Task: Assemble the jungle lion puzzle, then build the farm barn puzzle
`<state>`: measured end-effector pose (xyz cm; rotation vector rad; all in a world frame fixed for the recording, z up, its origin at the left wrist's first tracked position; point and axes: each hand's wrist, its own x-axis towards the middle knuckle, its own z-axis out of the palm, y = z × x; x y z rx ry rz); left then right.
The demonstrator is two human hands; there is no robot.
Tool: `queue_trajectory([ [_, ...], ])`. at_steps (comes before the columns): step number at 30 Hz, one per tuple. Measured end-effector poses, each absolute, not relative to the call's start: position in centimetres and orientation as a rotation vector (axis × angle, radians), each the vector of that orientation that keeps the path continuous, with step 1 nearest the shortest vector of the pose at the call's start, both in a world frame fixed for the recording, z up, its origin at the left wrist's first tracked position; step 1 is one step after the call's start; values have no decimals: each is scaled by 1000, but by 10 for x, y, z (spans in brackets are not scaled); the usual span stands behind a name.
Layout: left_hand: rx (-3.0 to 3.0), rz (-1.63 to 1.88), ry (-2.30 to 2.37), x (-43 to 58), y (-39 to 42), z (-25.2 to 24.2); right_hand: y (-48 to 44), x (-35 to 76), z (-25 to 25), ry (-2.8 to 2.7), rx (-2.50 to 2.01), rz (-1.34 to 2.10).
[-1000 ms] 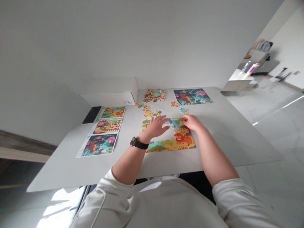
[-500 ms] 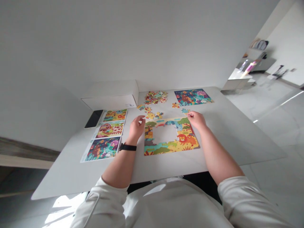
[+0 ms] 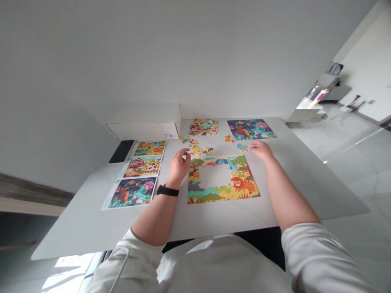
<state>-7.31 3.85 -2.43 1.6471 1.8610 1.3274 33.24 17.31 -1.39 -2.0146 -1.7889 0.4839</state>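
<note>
My left hand [image 3: 180, 163], with a black band on the wrist, is loosely curled at the left edge of the animal jigsaw puzzle [image 3: 210, 198]. A gap shows between its thumb and forefinger, and nothing is visible in it. My right hand [image 3: 262, 150] hovers beyond the puzzle's upper right corner, fingers pointing left and slightly parted, with no piece visible in them. Just left of its fingertips lies a blue puzzle piece [image 3: 242, 147], apart from the hand. The puzzle's border is joined around a bare middle. Loose yellow pieces [image 3: 196, 151] lie above it, near my left fingertips.
A heap of pieces [image 3: 203, 127] lies by the wall, beside a dark colourful puzzle [image 3: 252, 129]. An orange piece [image 3: 229, 139] lies nearby. At left are a picture sheet [image 3: 141, 167], a black phone [image 3: 122, 151] and a white box [image 3: 142, 130].
My right hand has moved right, away from the blue piece, which now lies fully visible. My left hand stays by the puzzle's left edge. The whole view has shifted slightly.
</note>
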Motion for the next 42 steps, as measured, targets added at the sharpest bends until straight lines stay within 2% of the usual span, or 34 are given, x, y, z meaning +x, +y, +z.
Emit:
queue_trajectory([
  [14,1714,1345,1865,-80,45,-33,224,316,0,-2203,-2067,497],
  [23,1767,1372,1809,-78,44,-34,215,324,-5,-1996,-2056,539],
  [31,1810,1394,1672,-66,35,-22,174,308,23,-1604,-1478,943],
  [35,1582,1425,1469,-51,24,-9,133,279,37,-1517,-1209,1114],
  [42,1219,1309,1133,-21,11,-6,70,207,13,-1278,-967,1421],
])
